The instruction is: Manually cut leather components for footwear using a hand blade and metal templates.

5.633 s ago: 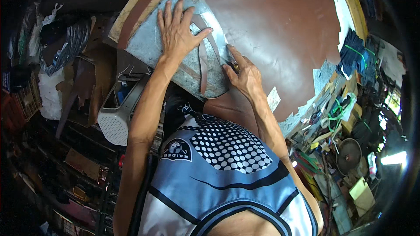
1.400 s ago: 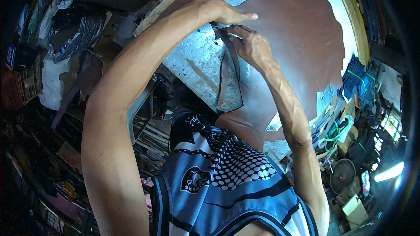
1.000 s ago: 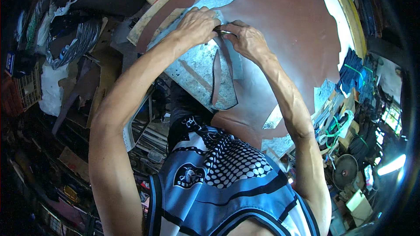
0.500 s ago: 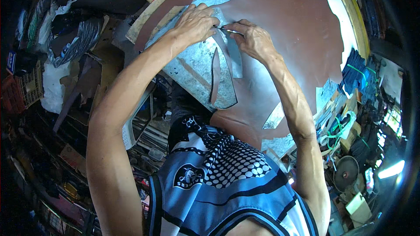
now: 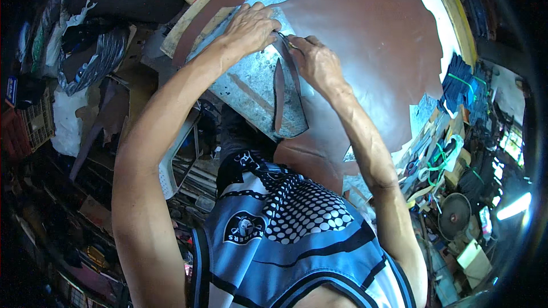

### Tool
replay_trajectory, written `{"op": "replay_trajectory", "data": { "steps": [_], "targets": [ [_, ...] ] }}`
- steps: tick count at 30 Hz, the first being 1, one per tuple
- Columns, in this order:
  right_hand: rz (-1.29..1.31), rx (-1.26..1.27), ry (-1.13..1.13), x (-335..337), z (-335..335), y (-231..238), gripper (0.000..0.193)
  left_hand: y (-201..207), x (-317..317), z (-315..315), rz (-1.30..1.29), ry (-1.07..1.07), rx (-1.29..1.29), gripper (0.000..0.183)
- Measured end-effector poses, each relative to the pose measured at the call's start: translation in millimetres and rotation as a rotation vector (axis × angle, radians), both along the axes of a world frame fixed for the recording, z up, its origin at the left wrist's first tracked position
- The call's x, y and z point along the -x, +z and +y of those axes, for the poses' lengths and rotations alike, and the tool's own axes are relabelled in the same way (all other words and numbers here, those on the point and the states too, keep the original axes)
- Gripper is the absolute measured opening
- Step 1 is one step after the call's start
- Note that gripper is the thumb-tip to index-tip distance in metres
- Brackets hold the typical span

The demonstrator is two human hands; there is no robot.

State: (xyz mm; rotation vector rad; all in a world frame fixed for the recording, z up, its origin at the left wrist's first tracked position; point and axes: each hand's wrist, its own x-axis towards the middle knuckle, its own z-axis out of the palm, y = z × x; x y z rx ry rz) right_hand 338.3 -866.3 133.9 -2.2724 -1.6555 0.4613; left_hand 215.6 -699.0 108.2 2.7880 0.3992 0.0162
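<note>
My left hand lies on the mottled grey sheet, its fingers bent but apart, pressing down near the edge of a large brown leather hide. Close to its right, my right hand is closed round a slim, pen-like metal tool, whose tip points at the left fingertips. Whether the tip touches the leather is too small to tell. Below the hands a narrow dark leather strip runs downward. Beside it a separate pointed leather strip rests on the grey sheet.
Another brown leather piece lies along the wooden table edge at the far left. Dark bundles with green ties are at the right, above a round fan. A black plastic bag hangs at the left.
My right hand has drawn slightly left and down, and the tool is turned so less of it shows. A grey-blue strip beside the hands is now mostly covered. The left hand stays nearly in place.
</note>
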Motion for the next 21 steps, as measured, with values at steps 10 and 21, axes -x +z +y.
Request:
{"op": "replay_trajectory", "data": {
  "steps": [10, 21],
  "targets": [
    [0.090, -0.035, -0.131, 19.8, -26.9, 3.3, 0.026, -4.7, 1.5, 1.1, -0.014, -0.012, 0.010, 0.033],
    [0.131, 0.027, -0.258, 37.2, -66.0, 10.1, 0.026, -4.5, -0.9, 0.0, -0.011, -0.039, 0.012, 0.035]
  ]
}}
